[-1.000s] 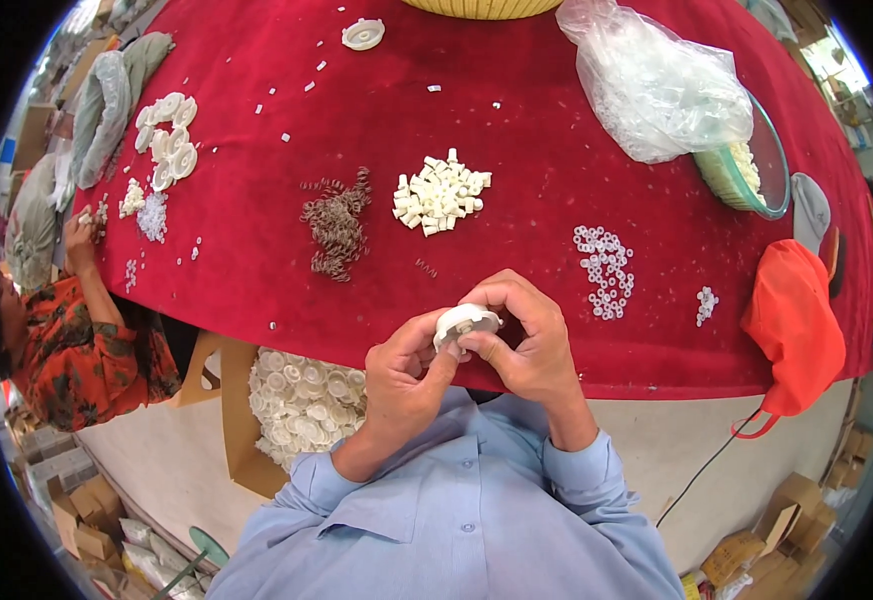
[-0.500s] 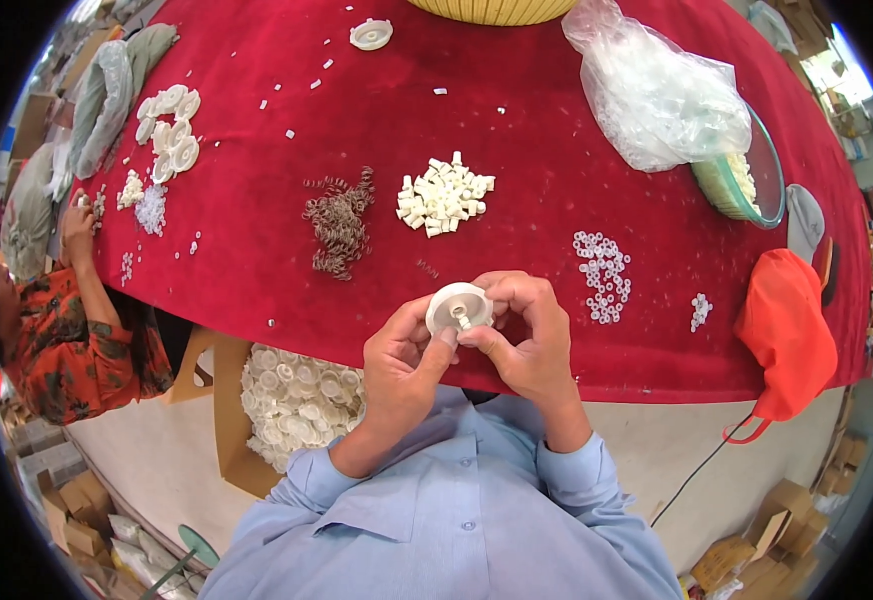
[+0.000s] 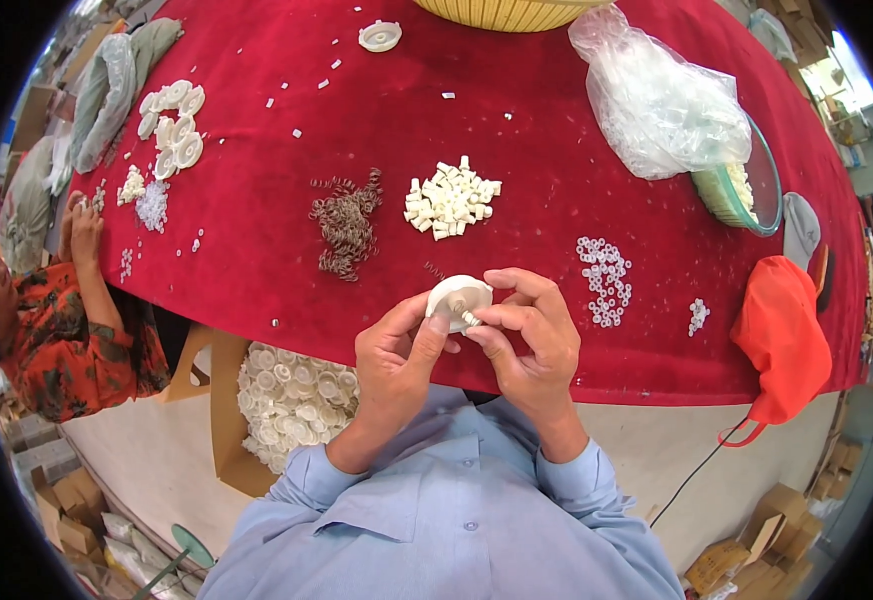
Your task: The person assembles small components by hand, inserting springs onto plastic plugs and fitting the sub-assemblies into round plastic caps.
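Just past the table's near edge, my left hand [image 3: 399,345] grips a white round plastic cap [image 3: 449,291] by its rim, thumb on the near side. The cap is tilted, its hollow side toward me and to the right. From its middle sticks a small pale ribbed piece [image 3: 470,318], which my right hand [image 3: 535,338] pinches between thumb and fingers. Whether this piece is a spring or a thread is too small to tell. Beyond my hands lie a heap of brown metal springs [image 3: 345,228] and a pile of cream plastic plugs [image 3: 452,198].
Small translucent rings [image 3: 607,285] lie to the right, near a red cloth cap [image 3: 784,325]. A plastic bag [image 3: 662,100] leans over a glass bowl [image 3: 762,190]. Below the table's left edge stands a carton [image 3: 229,430] of white caps. A co-worker [image 3: 72,340] sits at far left.
The white cap has tilted over to the right. My right fingers have shifted from its rim onto the ribbed piece at its middle. The whole view has moved slightly.
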The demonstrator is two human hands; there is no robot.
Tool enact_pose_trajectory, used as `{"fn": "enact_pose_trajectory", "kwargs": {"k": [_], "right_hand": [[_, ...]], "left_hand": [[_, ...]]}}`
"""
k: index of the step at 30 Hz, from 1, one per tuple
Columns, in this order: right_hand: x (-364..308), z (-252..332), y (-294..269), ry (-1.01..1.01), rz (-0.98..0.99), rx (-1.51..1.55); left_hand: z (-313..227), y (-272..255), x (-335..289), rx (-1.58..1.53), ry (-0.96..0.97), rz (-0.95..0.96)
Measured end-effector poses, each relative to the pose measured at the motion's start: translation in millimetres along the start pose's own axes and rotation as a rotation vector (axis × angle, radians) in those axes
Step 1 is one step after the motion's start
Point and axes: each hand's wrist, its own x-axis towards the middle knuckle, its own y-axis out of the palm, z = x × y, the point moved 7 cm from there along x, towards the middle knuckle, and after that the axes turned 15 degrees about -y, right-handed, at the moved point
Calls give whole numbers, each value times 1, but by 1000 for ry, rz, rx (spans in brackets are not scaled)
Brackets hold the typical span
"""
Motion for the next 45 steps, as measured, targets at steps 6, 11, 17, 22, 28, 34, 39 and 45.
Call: {"fn": "enact_pose_trajectory", "kwargs": {"k": [6, 11, 17, 22, 28, 34, 39, 45], "right_hand": [[1, 5, 3, -22, -37, -39], [-1, 6, 7, -5, -30, -31], [-13, -12, 8, 298, -130, 336], [-15, -18, 7, 377, -8, 378], [-20, -31, 12, 367, 34, 382], [-24, -30, 11, 318, -86, 368], [-26, -21, 11, 336, 6, 384], [-8, -11, -14, 296, 155, 339]], "left_hand": [[1, -3, -2, 26, 15, -32], [4, -2, -5, 61, 63, -5], [-1, -5, -10, 186, 178, 46], [0, -6, -16, 229, 169, 97], [9, 2, -18, 226, 117, 107], [11, 4, -17, 10, 110, 63], [4, -7, -12, 188, 255, -28], [4, -10, -6, 192, 248, -17]]}}
